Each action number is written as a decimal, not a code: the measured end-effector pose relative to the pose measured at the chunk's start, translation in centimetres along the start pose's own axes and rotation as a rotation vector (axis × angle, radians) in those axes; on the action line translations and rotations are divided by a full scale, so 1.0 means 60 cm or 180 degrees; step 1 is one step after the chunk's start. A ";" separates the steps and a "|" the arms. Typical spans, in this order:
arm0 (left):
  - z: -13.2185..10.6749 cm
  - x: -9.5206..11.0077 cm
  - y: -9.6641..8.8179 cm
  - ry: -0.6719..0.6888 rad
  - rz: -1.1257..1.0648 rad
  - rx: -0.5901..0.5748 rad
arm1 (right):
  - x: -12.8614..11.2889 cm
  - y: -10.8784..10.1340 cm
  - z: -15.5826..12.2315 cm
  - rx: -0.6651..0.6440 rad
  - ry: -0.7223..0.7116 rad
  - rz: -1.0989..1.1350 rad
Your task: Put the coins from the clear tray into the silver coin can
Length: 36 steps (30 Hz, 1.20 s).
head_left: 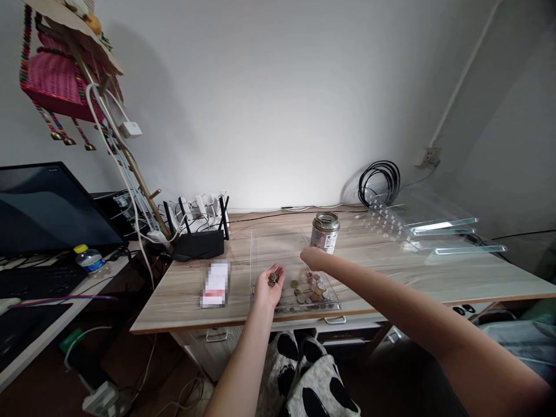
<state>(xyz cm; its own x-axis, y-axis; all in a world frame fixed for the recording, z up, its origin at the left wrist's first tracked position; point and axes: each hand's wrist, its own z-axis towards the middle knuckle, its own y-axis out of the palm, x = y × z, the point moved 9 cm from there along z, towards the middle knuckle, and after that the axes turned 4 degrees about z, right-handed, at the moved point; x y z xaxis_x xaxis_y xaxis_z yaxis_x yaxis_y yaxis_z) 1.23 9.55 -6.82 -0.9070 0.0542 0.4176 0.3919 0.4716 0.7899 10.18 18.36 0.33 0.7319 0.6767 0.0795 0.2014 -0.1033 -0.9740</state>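
Note:
My left hand (269, 286) is palm up, its fingers curled around a small pile of coins (273, 278). It is above the left part of a clear plastic tray (253, 255). Loose coins (313, 296), some golden and some silvery, lie in the tray's front right part. My right hand (311, 258) is bent downward over the right side of the tray, in front of a metal tin (325, 223) with a label. The wrist and back of the hand hide its fingers, and I cannot tell whether they hold anything.
A black router (198, 245) and a blurred-out white item (216, 283) are on the desk's left. Clear acrylic shelves (443, 231) and a coiled black cable (379, 182) are on the right. The desk's front edge (182, 326) runs below the tray. A bottle (90, 262) stands near the monitor.

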 end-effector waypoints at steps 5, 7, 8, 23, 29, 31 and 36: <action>0.004 -0.005 -0.001 -0.0035 -0.0075 0.0031 | -0.047 -0.068 -0.014 0.0359 -0.0462 0.0759; 0.004 -0.006 0.000 -0.0059 -0.0089 0.0041 | -0.072 -0.097 -0.023 0.0565 -0.0789 0.1412; 0.004 -0.006 0.001 -0.0074 -0.0094 0.0043 | -0.079 -0.108 -0.027 0.0678 -0.0886 0.1650; -0.010 0.006 0.006 0.0076 0.0141 -0.0055 | -0.064 0.036 -0.036 0.0164 -0.0476 0.1394; -0.021 0.000 0.014 -0.0272 0.0155 0.0164 | -0.026 -0.073 -0.052 0.1117 -0.0535 0.2765; -0.025 0.003 0.045 -0.0476 0.0367 -0.0156 | 0.018 -0.124 -0.070 0.1788 -0.0389 0.2888; -0.007 0.056 0.143 -0.0243 0.1098 -0.0919 | 0.187 -0.198 -0.115 0.2908 0.1351 0.1743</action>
<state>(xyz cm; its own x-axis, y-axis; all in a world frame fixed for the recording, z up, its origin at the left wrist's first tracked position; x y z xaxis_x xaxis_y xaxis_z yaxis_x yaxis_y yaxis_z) 1.61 13.41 1.56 -0.7205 0.2348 0.6525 0.6902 0.1505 0.7078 20.48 22.14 14.24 0.7712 0.3856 -0.5066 -0.6328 0.3772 -0.6762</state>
